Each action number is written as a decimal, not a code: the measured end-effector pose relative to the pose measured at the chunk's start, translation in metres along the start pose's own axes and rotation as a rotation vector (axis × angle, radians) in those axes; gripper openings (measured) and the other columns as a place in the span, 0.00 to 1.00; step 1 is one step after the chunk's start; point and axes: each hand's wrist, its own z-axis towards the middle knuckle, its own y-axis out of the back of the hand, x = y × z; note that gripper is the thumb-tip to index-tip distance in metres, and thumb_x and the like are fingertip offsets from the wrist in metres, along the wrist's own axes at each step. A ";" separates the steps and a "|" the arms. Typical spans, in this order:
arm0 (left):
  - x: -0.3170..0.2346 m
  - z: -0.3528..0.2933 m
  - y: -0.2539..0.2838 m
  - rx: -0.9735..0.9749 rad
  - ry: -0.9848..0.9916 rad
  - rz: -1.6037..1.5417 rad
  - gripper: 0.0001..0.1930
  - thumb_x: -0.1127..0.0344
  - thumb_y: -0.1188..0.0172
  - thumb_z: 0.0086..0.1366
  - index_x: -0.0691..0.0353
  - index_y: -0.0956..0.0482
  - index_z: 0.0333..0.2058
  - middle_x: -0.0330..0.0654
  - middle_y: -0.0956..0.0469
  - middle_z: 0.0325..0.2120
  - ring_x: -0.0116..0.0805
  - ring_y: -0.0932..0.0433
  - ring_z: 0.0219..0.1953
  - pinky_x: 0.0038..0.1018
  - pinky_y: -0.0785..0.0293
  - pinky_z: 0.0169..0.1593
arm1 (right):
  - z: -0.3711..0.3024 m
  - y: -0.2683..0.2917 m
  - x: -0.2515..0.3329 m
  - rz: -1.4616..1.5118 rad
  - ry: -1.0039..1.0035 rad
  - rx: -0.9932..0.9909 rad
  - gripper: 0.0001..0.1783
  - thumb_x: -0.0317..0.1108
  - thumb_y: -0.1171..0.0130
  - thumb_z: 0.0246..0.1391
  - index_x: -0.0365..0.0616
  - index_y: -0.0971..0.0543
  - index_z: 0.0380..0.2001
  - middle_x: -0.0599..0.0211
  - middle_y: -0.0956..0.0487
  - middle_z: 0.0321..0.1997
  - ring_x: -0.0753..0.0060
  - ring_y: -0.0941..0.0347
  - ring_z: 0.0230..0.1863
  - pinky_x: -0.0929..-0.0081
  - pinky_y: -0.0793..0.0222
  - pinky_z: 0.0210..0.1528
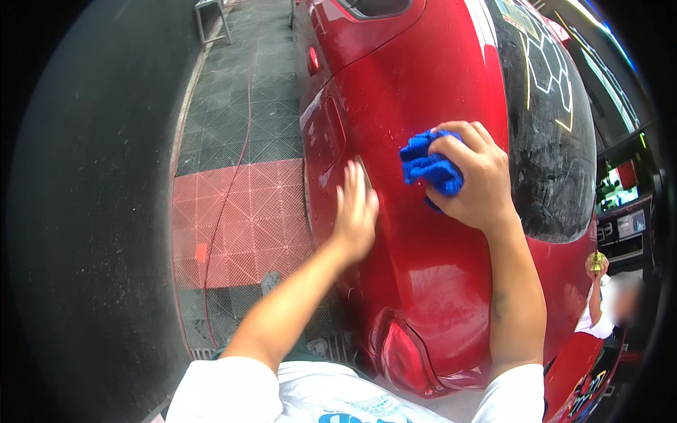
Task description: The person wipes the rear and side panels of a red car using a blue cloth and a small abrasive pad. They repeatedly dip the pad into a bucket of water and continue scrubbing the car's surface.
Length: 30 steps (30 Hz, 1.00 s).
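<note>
A red car (423, 77) stretches ahead of me, its rear corner and tail light (405, 356) near my body. My right hand (476, 176) is closed around a crumpled blue cloth (431, 166), over the rear panel beside the dark rear window (550, 141). Lower on the car's side, my left hand (357, 215) lies flat with fingers stretched out, just behind the fuel flap (328, 134). A thin tan edge (364, 173) shows beside its fingers; what it belongs to is hidden.
A dark wall (106, 211) runs along the left. Between it and the car lies a grey and red tiled floor (247, 204), crossed by a thin red hose (240, 158). At the far right another person (599, 317) holds a yellow-green item (597, 263) near the car.
</note>
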 end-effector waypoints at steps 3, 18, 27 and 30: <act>0.037 0.087 0.024 0.004 0.117 -0.003 0.36 0.52 0.64 0.87 0.66 0.62 0.82 0.56 0.66 0.84 0.50 0.67 0.86 0.54 0.71 0.83 | 0.007 -0.004 0.001 0.005 -0.007 -0.004 0.25 0.32 0.20 0.27 0.52 0.18 0.36 0.66 0.15 0.52 0.54 0.18 0.47 0.57 0.19 0.47; 0.071 0.170 0.037 0.047 0.187 -0.020 0.37 0.50 0.63 0.86 0.68 0.61 0.81 0.59 0.65 0.83 0.54 0.68 0.85 0.55 0.69 0.83 | -0.014 -0.008 -0.022 -0.385 -0.212 -0.123 0.19 0.32 0.25 0.46 0.50 0.23 0.40 0.46 0.21 0.64 0.38 0.23 0.59 0.43 0.26 0.61; 0.087 0.217 0.059 0.062 0.104 0.051 0.37 0.52 0.61 0.85 0.68 0.59 0.81 0.59 0.63 0.83 0.60 0.68 0.85 0.58 0.68 0.83 | -0.014 -0.007 -0.021 -0.402 -0.248 -0.069 0.18 0.38 0.26 0.49 0.52 0.22 0.40 0.48 0.21 0.65 0.38 0.25 0.60 0.42 0.27 0.61; 0.082 0.204 0.058 0.096 0.111 -0.024 0.37 0.52 0.61 0.85 0.68 0.59 0.81 0.59 0.64 0.83 0.61 0.69 0.85 0.60 0.66 0.82 | -0.020 -0.007 -0.021 -0.416 -0.257 -0.068 0.18 0.37 0.26 0.48 0.52 0.22 0.40 0.49 0.22 0.65 0.38 0.26 0.60 0.43 0.26 0.61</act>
